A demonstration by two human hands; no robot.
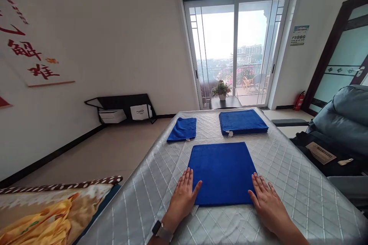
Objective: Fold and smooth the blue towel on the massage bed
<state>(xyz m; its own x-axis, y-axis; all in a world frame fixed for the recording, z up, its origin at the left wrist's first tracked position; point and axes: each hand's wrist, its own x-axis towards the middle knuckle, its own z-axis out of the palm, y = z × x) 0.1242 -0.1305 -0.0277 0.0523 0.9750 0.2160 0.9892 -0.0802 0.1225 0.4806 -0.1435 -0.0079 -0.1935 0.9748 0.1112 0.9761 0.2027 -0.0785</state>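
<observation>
A flat, squared blue towel (222, 172) lies in front of me on a silver quilted table cover (155, 183). My left hand (184, 191) rests along its left edge, palm down, fingers stretched out and the thumb on the cloth. On the opposite side, my right hand (267, 199) lies flat by the right edge with its fingers extended, the thumb touching the towel's border. Neither hand grips anything. Farther back sit a stack of folded blue towels (243, 120) on the right and a smaller, looser blue towel (182, 128) on the left, both with white tags.
Beyond the table's far edge a potted plant (222, 91) stands on a chair before sliding glass doors. A grey armchair (342, 111) holding dark items is close on the right. At lower left lies yellow cloth (48, 222) on patterned bedding. A black rack (123, 103) leans by the wall.
</observation>
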